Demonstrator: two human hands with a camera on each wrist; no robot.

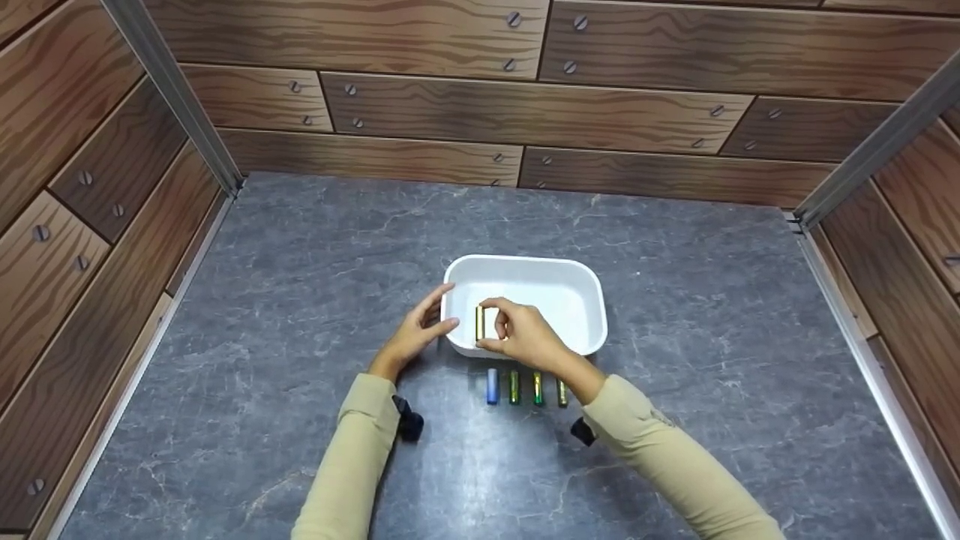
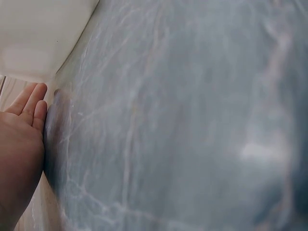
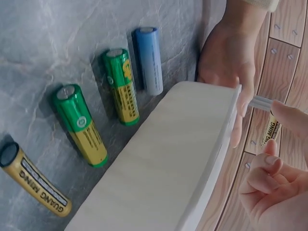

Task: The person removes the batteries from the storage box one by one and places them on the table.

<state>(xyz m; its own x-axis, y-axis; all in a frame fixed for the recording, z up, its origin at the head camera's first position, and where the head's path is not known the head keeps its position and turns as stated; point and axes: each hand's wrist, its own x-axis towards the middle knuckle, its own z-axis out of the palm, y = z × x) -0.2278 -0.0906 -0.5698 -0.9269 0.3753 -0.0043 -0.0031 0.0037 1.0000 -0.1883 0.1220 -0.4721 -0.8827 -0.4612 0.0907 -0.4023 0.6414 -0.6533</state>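
Over the left part of a white plastic tub (image 1: pixel 525 268), my right hand (image 1: pixel 531 335) pinches a gold battery (image 1: pixel 480 325) by its two ends, between thumb and index finger. Part of its "MING" label shows on the battery (image 3: pixel 272 131) in the right wrist view. My left hand (image 1: pixel 411 335) is at the tub's left side, its fingers fairly straight and spread, with thumb and index fingertips right at the rim. The left wrist view shows the left hand (image 2: pixel 21 144) with extended fingers close under the tub wall (image 2: pixel 38 38).
In front of the tub lie a blue battery (image 1: pixel 492 386), two green-and-gold batteries (image 3: pixel 118 86) and another gold battery (image 3: pixel 36 180) in a row. The right forearm partly overlaps the row's right end. Wood-patterned walls (image 1: pixel 450 105) surround the grey marbled surface (image 1: pixel 300 300).
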